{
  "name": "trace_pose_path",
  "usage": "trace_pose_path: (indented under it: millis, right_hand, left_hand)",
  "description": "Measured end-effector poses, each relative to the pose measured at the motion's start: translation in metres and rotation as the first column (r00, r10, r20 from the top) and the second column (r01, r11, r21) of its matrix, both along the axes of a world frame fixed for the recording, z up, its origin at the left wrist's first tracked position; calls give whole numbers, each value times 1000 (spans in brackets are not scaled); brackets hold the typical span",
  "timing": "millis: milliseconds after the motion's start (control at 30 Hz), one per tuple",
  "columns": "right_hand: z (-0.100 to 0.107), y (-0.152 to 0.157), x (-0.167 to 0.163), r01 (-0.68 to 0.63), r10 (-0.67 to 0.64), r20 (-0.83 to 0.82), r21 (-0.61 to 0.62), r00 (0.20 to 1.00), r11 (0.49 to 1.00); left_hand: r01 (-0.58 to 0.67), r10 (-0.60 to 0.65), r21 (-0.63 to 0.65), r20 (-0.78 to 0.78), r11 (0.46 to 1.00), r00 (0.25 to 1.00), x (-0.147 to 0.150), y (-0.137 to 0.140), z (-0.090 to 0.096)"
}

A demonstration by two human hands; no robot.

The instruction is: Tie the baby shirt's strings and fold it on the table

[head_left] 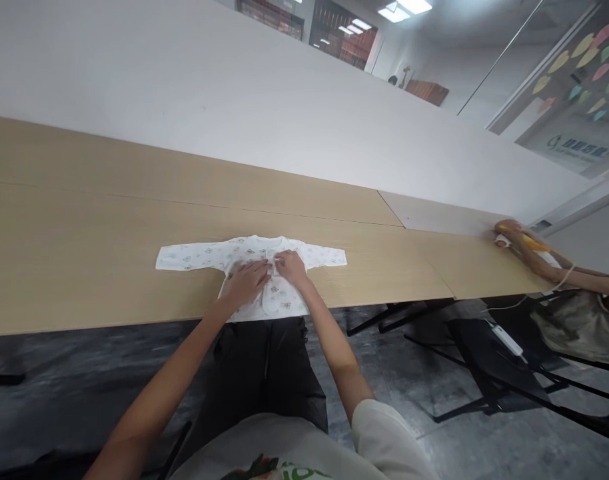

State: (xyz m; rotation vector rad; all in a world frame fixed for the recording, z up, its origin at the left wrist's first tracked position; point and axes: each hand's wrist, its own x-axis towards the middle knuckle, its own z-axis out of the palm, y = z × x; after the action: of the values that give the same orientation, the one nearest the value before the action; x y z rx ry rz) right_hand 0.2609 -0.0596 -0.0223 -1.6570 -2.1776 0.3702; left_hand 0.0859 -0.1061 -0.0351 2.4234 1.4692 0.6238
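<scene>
A small white baby shirt [279,293] with a scattered print lies face up on the table, both long sleeves stretched out sideways. Its lower hem reaches the table's near edge. My left hand [248,281] rests on the front of the shirt, fingers laid over the cloth towards the middle opening. At the upper part of that opening, my right hand [290,265] has its fingers bent and pinched on the fabric edge. The fingertips of the two hands are close together, and any fastener between them is too small to make out.
The long wood-coloured table [84,233] runs along a white partition wall [184,93]. At the far right, another person's arm [534,257] reaches over the table to an orange and white item [532,243]. Black folding chairs [489,360] stand below, one bearing a white power strip [507,339].
</scene>
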Motion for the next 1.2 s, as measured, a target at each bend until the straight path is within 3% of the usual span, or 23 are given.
trace_pose_path:
  millis: [200, 300, 400, 500, 633, 767, 900, 1000, 1067, 1133, 1200]
  right_hand:
    - [8, 28, 16, 104, -111, 210, 43, 971, 994]
    - [14, 44, 27, 157, -165, 259, 52, 952, 986]
    - [16, 56, 36, 159, -158, 307, 23, 938, 987]
    - [18, 62, 43, 134, -126, 291, -9, 949, 991]
    - [24, 63, 59, 91, -78, 173, -72, 982, 993]
    - [39, 66, 79, 75, -71, 147, -19, 987, 997]
    - [77, 82, 91, 136, -154, 239, 91, 959, 987]
    - [121, 97, 95, 201, -289, 251, 324, 924, 925]
    - [147, 105, 97, 161, -310, 212, 522, 927, 838]
    - [163, 109, 99, 68, -261, 194, 668, 945, 741]
    - [161, 106, 100, -51, -188, 244, 727, 951, 685]
  left_hand:
    - [-48, 48, -5, -59, 999, 997, -19, 11, -6]
    - [-185, 187, 46, -45, 982, 981, -35, 37, -1]
    - [-357, 362, 84, -51, 930, 931, -48, 64, 2]
    - [-447, 450, 53, -108, 893, 887, -59, 82, 3]
    - [-397, 388, -85, -111, 914, 915, -75, 94, 9]
    - [-343, 349, -188, -2, 920, 937, -89, 101, 31]
    - [-362, 365, -64, 36, 930, 930, -92, 111, 77]
    - [-476, 466, 102, 112, 873, 878, -88, 120, 125]
    - [-521, 488, 236, 188, 820, 852, -88, 126, 152]
    - [-531, 469, 343, 251, 775, 847, -92, 129, 168]
    - [-522, 442, 389, 280, 759, 852, -98, 128, 167]
